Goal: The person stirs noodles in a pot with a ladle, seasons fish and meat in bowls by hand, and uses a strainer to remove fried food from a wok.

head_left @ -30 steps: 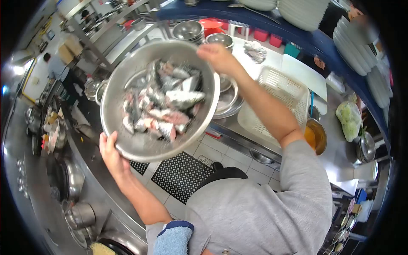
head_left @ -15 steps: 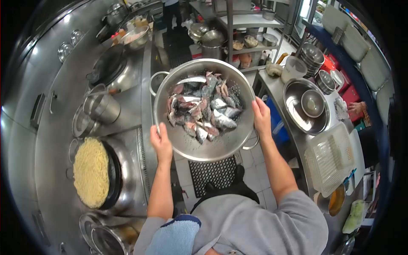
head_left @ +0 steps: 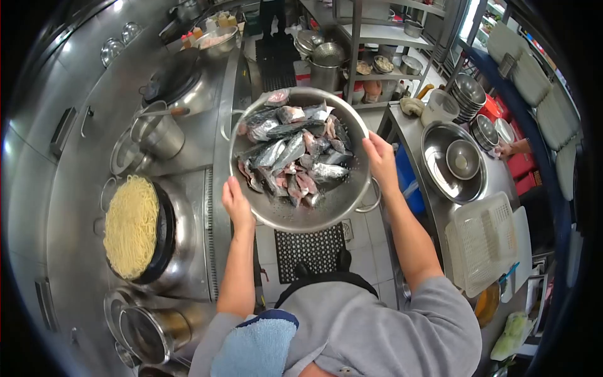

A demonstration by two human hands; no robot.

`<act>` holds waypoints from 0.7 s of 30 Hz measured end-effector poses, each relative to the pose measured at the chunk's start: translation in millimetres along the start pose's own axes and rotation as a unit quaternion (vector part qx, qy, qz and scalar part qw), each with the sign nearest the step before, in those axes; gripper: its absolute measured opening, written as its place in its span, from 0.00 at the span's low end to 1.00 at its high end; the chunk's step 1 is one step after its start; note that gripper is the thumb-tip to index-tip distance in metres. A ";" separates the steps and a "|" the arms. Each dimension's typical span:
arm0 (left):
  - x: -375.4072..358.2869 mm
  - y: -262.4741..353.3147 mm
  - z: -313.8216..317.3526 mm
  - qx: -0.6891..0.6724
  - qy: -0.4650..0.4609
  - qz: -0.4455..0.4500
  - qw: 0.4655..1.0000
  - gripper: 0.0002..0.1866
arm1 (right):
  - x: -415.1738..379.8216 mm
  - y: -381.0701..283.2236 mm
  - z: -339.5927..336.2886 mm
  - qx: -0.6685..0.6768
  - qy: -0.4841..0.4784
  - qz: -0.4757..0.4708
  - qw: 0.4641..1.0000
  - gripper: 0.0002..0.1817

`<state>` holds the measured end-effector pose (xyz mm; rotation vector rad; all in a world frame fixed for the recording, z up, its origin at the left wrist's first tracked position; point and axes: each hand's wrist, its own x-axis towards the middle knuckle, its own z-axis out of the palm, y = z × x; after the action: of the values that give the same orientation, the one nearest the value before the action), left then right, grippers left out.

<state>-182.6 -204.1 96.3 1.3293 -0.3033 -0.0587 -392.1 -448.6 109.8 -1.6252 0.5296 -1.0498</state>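
Silver round steel basin (head_left: 342,201) of grey cut fish pieces (head_left: 292,151) shows no long axis; left hand (head_left: 237,205) pinches its near-left rim; right hand (head_left: 382,163) pinches its right rim; neither nearer.

Bowl (head_left: 344,198) of fish (head_left: 290,151) in hands (head_left: 382,164)

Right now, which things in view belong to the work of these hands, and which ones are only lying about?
Belonging to the work:
large metal bowl, held at its sides by the left hand and right hand;
cut fish pieces, inside it.

Seemingly just lying about:
noodles, to the left;
white plastic basket, to the right;
small metal bowl inside a wide basin, also right.
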 end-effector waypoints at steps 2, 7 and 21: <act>8.7 -40.3 -14.4 -0.036 -0.009 -0.105 0.994 0.18 | 3.3 29.2 -3.5 -0.059 -0.035 0.041 0.997 0.15; 5.1 -64.4 -24.0 0.096 0.018 -0.067 0.993 0.20 | 12.0 63.7 -9.3 -0.073 -0.097 0.064 0.991 0.15; -19.2 -80.4 -49.7 0.099 0.033 -0.121 0.987 0.19 | -7.8 94.9 -7.2 -0.131 -0.111 0.073 0.982 0.13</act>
<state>-178.1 -172.6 5.3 1.5567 -0.0913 -0.1924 -386.1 -477.0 18.9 -1.8760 0.6462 -0.7015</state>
